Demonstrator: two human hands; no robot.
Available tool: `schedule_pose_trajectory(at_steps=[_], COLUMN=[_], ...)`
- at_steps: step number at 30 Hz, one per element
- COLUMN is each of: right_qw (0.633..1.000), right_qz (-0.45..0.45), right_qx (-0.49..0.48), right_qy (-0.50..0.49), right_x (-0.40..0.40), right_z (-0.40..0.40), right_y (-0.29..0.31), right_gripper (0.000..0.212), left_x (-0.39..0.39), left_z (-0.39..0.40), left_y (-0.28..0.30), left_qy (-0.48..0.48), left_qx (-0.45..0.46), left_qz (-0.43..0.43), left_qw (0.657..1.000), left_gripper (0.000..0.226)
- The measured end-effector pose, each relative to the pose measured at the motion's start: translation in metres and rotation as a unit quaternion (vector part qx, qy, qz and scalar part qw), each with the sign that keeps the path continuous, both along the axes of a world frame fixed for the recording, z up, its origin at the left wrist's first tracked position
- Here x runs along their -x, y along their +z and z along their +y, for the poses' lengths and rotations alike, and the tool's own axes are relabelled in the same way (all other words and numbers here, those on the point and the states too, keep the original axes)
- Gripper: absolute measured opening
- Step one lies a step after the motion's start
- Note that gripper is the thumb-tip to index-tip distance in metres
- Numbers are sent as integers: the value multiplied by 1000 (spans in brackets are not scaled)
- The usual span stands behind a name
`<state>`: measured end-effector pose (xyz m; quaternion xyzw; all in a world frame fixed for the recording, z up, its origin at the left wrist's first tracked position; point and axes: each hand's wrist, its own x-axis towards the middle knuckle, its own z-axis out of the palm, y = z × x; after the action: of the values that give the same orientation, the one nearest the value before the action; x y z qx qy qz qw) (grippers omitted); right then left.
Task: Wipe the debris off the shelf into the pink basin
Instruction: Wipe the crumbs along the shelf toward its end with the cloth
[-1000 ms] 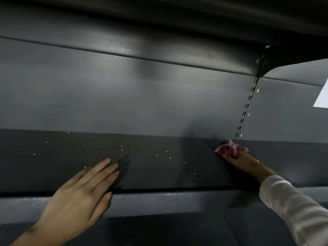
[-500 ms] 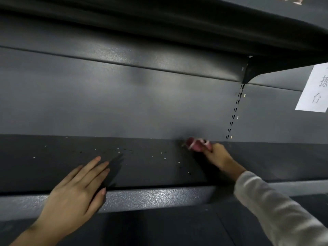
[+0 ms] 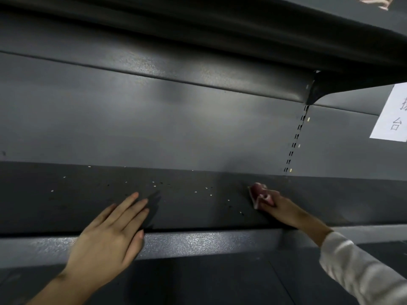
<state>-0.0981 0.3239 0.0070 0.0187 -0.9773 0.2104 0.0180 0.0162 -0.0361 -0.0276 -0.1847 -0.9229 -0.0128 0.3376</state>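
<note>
A dark grey shelf [image 3: 66, 208] runs across the view, with small pale and dark crumbs of debris [image 3: 209, 193] scattered over its middle and left. My right hand [image 3: 279, 205] grips a crumpled pink cloth [image 3: 256, 191] and presses it on the shelf, just right of the crumbs. My left hand [image 3: 110, 232] lies flat, palm down, over the shelf's front lip with fingers spread slightly and nothing in it. The pink basin is not in view.
The upper shelf [image 3: 286, 40] overhangs close above. A slotted upright [image 3: 296, 139] runs down the back panel at right. A white paper sign [image 3: 394, 115] hangs at the far right. The shelf's textured front rim [image 3: 209, 241] faces me.
My right hand has dragged the pink cloth leftward along the shelf from below the slotted upright, then slightly toward the front. My left hand has stayed flat on the front lip.
</note>
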Motion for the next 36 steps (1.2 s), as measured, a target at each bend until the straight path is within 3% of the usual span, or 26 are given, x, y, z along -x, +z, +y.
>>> schedule_pose_trajectory(at_steps=[5,8,12,16,19,22,26,28,30,36], right_qw=[989,983,990,982,985,991,998,1000,999,984], right_qz=[15,63,66,98,75,18,9,15,23,83], right_qx=[-18,18,88,161,137,91,19,3,6,87], right_qy=[145,169,93,-30,-72,-100,-52,-3,40,132], right_x=[-13,-14,-2,26,46,74,88,85,77,42], right_z=[-100,-144,-142,-65,1,10,-56,-99,-142,-240], right_y=[4,3,7,11,3,-3,-1,0,-3,-3], right_gripper=[42,36,23,27,24,26,35,39,40,31], left_x=[0,0,-5,-12,-15,-15,-14,-14,-17,-20], left_z=[-2,-3,-14,-49,-66,-64,-64,-64,-64,-67], left_y=[-2,-2,1,2,0,-2,-5,-5,-4,1], left_qy=[1,6,40,97,122,126,132,143,148,132], left_qx=[0,13,16,-25,-38,-50,-49,-40,-34,-19], left_qz=[5,9,4,-6,-8,28,56,62,61,28], left_qw=[1000,1000,999,995,992,990,988,987,986,991], left_gripper=[71,73,77,80,80,77,71,58,43,40])
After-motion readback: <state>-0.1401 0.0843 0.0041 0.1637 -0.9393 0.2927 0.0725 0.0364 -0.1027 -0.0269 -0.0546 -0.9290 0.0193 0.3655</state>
